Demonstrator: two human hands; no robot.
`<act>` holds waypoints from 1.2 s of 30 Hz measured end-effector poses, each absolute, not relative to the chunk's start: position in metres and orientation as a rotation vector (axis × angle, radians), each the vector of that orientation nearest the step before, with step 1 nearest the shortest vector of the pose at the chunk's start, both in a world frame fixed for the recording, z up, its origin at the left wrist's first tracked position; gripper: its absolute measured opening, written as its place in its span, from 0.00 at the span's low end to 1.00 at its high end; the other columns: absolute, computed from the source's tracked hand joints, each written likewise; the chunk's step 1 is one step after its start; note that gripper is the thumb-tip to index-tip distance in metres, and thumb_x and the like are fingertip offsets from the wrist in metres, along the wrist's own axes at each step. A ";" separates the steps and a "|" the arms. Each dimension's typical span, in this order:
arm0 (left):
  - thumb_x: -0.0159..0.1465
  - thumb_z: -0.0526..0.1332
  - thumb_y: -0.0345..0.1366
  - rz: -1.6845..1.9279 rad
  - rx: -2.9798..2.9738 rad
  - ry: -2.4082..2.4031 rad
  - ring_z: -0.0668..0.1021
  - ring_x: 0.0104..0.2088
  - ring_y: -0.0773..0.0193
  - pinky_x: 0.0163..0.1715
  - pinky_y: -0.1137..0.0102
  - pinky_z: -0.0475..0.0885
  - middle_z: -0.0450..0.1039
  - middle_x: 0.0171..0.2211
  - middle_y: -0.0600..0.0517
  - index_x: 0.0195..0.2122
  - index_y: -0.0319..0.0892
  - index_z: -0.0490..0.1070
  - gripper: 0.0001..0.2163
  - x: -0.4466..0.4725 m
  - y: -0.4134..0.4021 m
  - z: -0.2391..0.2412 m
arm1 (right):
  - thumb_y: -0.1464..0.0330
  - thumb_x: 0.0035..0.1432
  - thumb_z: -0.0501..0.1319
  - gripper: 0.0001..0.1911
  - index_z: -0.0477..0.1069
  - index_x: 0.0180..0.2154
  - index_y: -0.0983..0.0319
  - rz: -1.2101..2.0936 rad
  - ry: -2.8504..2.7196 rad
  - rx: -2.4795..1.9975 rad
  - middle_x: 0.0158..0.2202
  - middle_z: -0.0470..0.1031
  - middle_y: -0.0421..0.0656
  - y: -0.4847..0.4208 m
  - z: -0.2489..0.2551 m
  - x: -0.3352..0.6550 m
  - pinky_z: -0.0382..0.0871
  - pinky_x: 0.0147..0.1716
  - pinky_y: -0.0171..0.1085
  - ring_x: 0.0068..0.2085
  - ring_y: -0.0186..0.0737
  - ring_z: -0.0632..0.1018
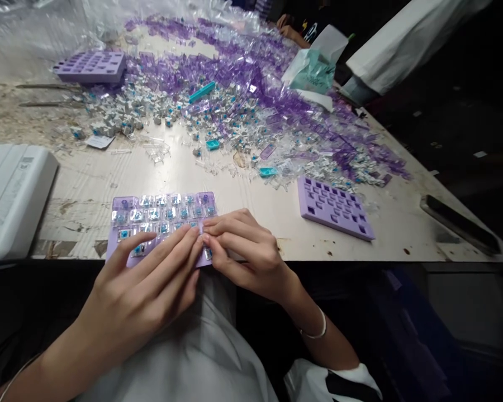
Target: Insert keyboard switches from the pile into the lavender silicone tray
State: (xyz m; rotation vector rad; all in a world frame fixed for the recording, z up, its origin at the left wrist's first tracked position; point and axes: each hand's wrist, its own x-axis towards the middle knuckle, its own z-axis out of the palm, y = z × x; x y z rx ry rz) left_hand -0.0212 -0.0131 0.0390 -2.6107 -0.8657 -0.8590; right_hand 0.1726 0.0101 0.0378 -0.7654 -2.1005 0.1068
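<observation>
A lilac switch tray (128,204) lies at the table's near edge, filled with clear switches with blue stems. My left hand (146,285) rests on its near half, fingers stretched out flat over the switches. My right hand (245,251) is beside it at the tray's right end, fingers pressed together at the tips in a pinch against the left fingertips. What the pinch holds is hidden. A thin bracelet sits on my right wrist.
A second lilac tray (333,207), mostly empty, lies to the right. A big heap of loose switches (159,111) and purple clear parts (276,95) covers the far table. A third tray (90,66) sits far left, a white box (12,195) at left, a dark phone (459,223) at right. Another person's hand (289,28) shows at the far edge.
</observation>
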 end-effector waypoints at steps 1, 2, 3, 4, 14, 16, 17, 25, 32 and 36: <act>0.65 0.60 0.28 -0.876 -2.609 -0.854 0.78 0.51 0.57 0.50 0.61 0.64 0.75 0.52 0.45 0.53 0.32 0.70 0.15 -0.021 -0.012 0.039 | 0.78 0.60 0.58 0.08 0.72 0.30 0.63 0.121 -2.093 -0.772 0.30 0.80 0.45 0.010 0.038 0.173 0.74 0.38 0.42 0.38 0.41 0.81; 0.65 0.60 0.27 -0.888 -2.608 -0.839 0.78 0.51 0.57 0.50 0.61 0.64 0.76 0.52 0.45 0.53 0.32 0.70 0.15 -0.020 -0.012 0.039 | 0.77 0.60 0.58 0.08 0.72 0.31 0.63 0.148 -2.083 -0.781 0.31 0.80 0.46 0.010 0.037 0.173 0.75 0.39 0.42 0.39 0.41 0.81; 0.65 0.59 0.26 -0.897 -2.608 -0.828 0.78 0.51 0.56 0.51 0.61 0.64 0.76 0.51 0.44 0.53 0.31 0.70 0.15 -0.020 -0.011 0.040 | 0.77 0.61 0.58 0.07 0.73 0.32 0.63 0.185 -2.073 -0.789 0.32 0.81 0.46 0.009 0.037 0.174 0.75 0.40 0.42 0.40 0.41 0.81; 0.65 0.58 0.26 -0.912 -2.608 -0.814 0.78 0.51 0.55 0.51 0.61 0.64 0.76 0.51 0.42 0.53 0.30 0.70 0.15 -0.020 -0.011 0.040 | 0.76 0.61 0.58 0.07 0.74 0.34 0.64 0.226 -2.068 -0.792 0.33 0.81 0.47 0.009 0.038 0.175 0.75 0.41 0.43 0.41 0.41 0.81; 0.67 0.51 0.31 -0.983 -2.619 -0.916 0.70 0.59 0.58 0.65 0.63 0.49 0.69 0.59 0.43 0.60 0.34 0.63 0.20 -0.014 -0.028 0.024 | 0.71 0.65 0.56 0.08 0.73 0.37 0.59 0.055 -2.051 -0.957 0.35 0.77 0.43 0.053 0.097 0.224 0.71 0.43 0.43 0.42 0.41 0.78; 0.67 0.51 0.32 -0.997 -2.589 -0.895 0.69 0.61 0.57 0.65 0.63 0.49 0.68 0.59 0.42 0.59 0.33 0.65 0.20 -0.014 -0.029 0.018 | 0.68 0.66 0.54 0.10 0.73 0.34 0.60 -0.004 -2.093 -1.055 0.32 0.76 0.43 0.085 0.102 0.233 0.70 0.38 0.41 0.37 0.40 0.77; 0.66 0.52 0.33 -1.007 -2.585 -0.889 0.68 0.61 0.56 0.65 0.63 0.50 0.67 0.60 0.41 0.57 0.33 0.67 0.19 -0.014 -0.030 0.016 | 0.67 0.66 0.53 0.11 0.72 0.34 0.60 -0.007 -2.141 -1.141 0.33 0.76 0.44 0.102 0.100 0.236 0.69 0.37 0.41 0.36 0.40 0.76; 0.62 0.58 0.29 -0.984 -2.646 -0.864 0.65 0.64 0.56 0.66 0.61 0.49 0.62 0.63 0.43 0.57 0.38 0.66 0.21 -0.021 -0.025 0.007 | 0.73 0.59 0.54 0.11 0.73 0.41 0.64 -0.008 -2.380 -1.400 0.46 0.75 0.53 0.183 0.049 0.236 0.63 0.49 0.50 0.49 0.53 0.72; 0.61 0.59 0.27 -0.983 -2.666 -0.817 0.67 0.62 0.54 0.59 0.60 0.58 0.64 0.61 0.40 0.47 0.39 0.70 0.12 -0.023 -0.024 0.010 | 0.70 0.60 0.57 0.11 0.72 0.45 0.61 -0.009 -2.349 -1.420 0.51 0.69 0.53 0.178 0.047 0.239 0.57 0.52 0.54 0.54 0.56 0.67; 0.61 0.61 0.30 -1.004 -2.649 -0.838 0.70 0.60 0.56 0.56 0.60 0.61 0.68 0.59 0.41 0.48 0.40 0.70 0.14 -0.018 -0.019 0.015 | 0.71 0.60 0.59 0.07 0.73 0.39 0.61 0.038 -2.335 -1.373 0.46 0.72 0.51 0.178 0.045 0.238 0.57 0.53 0.54 0.52 0.54 0.69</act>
